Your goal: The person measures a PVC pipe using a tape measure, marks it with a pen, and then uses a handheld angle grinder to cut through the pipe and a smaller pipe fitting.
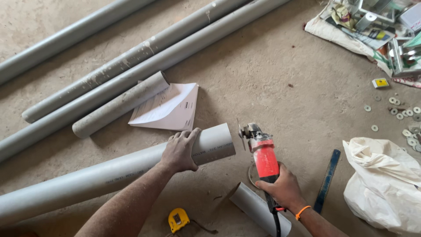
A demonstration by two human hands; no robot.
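Left hand (pixel 180 151) pressed flat on grey pipe (pixel 109 175) – long axis ran near-left to far-right, right hand (pixel 284 188) gripped red angle grinder (pixel 262 153) – disc just beside pipe's right end.

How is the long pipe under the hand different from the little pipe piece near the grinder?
The long grey pipe runs off the picture's left edge; the short offcut is only a stub. The left hand presses on the long pipe; nothing touches the offcut, which lies beside the right hand holding the red angle grinder. Both are grey plastic lying on the concrete floor.
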